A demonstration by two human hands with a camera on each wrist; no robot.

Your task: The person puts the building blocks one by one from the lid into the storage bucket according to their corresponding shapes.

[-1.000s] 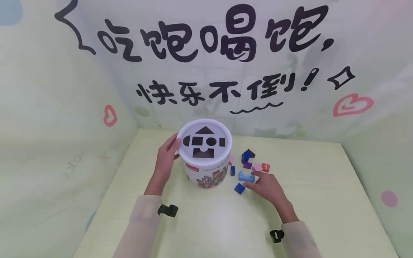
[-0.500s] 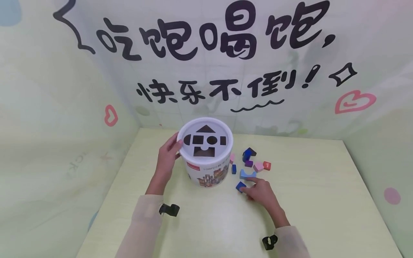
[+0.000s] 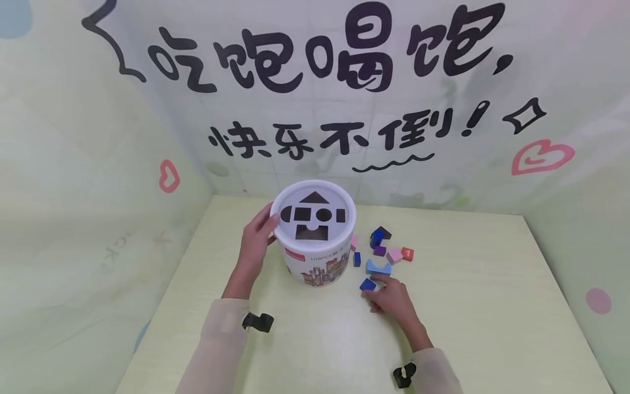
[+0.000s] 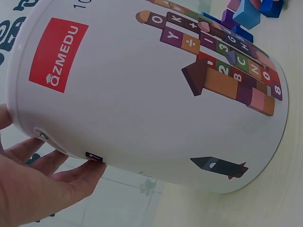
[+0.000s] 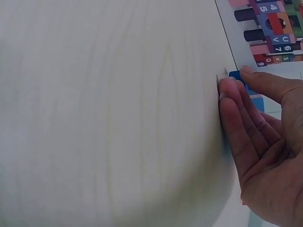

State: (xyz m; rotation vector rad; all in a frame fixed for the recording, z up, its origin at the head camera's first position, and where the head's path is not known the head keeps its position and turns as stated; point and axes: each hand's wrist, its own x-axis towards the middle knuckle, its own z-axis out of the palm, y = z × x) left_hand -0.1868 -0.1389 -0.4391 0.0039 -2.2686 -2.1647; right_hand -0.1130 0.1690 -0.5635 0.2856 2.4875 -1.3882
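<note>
A white cylindrical bucket (image 3: pixel 315 261) stands upright on the table, its lid (image 3: pixel 333 230) cut with shaped holes. My left hand (image 3: pixel 254 241) holds the bucket's left side, thumb at the rim; the left wrist view shows the fingertips (image 4: pixel 97 170) against the wall. Just right of the bucket's base, my right hand (image 3: pixel 391 298) pinches a small blue block (image 3: pixel 367 285) between thumb and forefinger, low at the tabletop. Seen from the right wrist, the thumb touches this blue block (image 5: pixel 239 74), mostly covered by the fingers. A light-blue arch block (image 3: pixel 378 268) lies just beyond.
Behind the arch lie a red block (image 3: pixel 407 253), a pink block (image 3: pixel 394 255), a purple block (image 3: pixel 379 250) and a dark-blue round block (image 3: pixel 376 237). Another blue block (image 3: pixel 357 259) is beside the bucket. Printed cloth walls (image 3: pixel 315 164) enclose the table (image 3: pixel 492 306).
My right hand has moved left and toward me, from the light-blue arch block to the small blue block, its fingers closing on it. The left hand stays at the bucket.
</note>
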